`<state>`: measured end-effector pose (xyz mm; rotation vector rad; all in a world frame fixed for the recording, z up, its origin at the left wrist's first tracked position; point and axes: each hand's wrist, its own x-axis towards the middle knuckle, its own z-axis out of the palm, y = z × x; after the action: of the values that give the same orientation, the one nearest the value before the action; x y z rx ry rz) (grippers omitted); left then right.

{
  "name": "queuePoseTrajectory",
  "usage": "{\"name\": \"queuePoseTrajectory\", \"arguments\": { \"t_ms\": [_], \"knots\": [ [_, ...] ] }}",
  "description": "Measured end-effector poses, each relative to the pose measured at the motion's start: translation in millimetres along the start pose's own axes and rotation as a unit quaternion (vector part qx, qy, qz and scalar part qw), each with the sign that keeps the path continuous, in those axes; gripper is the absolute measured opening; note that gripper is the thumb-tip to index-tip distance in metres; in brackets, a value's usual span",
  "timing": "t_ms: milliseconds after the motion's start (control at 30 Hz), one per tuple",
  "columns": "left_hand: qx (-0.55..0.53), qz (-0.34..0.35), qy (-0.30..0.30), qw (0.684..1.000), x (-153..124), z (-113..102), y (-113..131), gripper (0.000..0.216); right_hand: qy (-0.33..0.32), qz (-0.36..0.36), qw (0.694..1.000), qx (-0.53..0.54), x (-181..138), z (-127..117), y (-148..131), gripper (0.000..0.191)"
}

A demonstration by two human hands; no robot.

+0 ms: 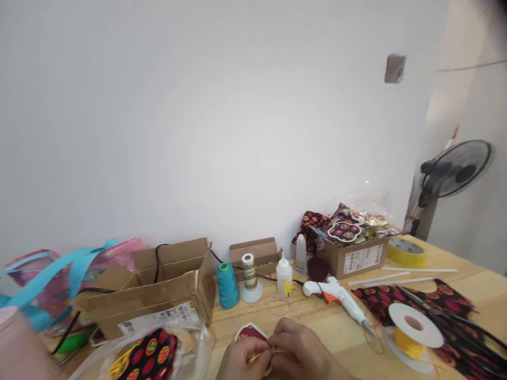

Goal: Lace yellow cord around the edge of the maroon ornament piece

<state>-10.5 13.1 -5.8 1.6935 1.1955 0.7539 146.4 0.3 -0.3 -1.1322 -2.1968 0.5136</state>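
At the bottom centre, my left hand (243, 360) and my right hand (299, 351) are close together, fingers pinched. A short length of yellow cord (279, 351) runs between their fingertips. Just behind and partly under the hands shows a dark red fabric piece (250, 331) with a pale edge; the fingers cover most of it. Right of my hands stands a white spool of yellow cord (410, 345). A white glue gun (339, 299) lies beyond my right hand, its nozzle pointing toward the spool.
Behind are a teal thread cone (227, 285), a ribbon roll (249, 272), and a glue bottle (284, 279). Cardboard boxes stand left (158, 295) and right (348, 258). Black-handled scissors (447, 316) rest on patterned fabric. A plastic bag (200, 343) holds fabric at front left.
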Motion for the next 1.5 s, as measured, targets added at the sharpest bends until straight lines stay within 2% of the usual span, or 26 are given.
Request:
{"name": "queuePoseTrajectory", "arguments": {
  "t_ms": [67, 300, 667, 967, 1267, 1500],
  "knots": [
    [-0.015, -0.007, 0.007, 1.000, -1.4, -0.3, 1.6, 0.021, 0.008, 0.028, 0.999, 0.021, -0.7, -0.9, -0.1, 0.015],
    [-0.108, -0.044, 0.017, 0.993, -2.2, 1.0, 0.8, 0.018, 0.046, 0.086, 0.993, 0.060, -3.5, -6.8, -7.9, 0.026],
    [-0.072, -0.015, 0.021, 0.997, 0.4, 0.5, -1.3, 0.019, 0.057, 0.087, 0.994, 0.016, -3.1, -2.8, -6.1, 0.014],
    [-0.165, -0.044, 0.013, 0.985, 0.7, 3.9, -3.5, 0.016, 0.077, 0.125, 0.987, 0.066, -1.8, -1.6, -10.5, 0.013],
    [-0.175, -0.049, 0.054, 0.982, -1.6, 5.1, 9.2, 0.011, 0.078, 0.092, 0.990, 0.076, -1.6, -3.6, -11.6, 0.014],
    [-0.143, -0.052, 0.024, 0.988, -4.1, 2.3, 13.2, 0.010, 0.056, 0.072, 0.995, 0.040, -4.0, -7.0, -15.6, 0.011]
  ]
}}
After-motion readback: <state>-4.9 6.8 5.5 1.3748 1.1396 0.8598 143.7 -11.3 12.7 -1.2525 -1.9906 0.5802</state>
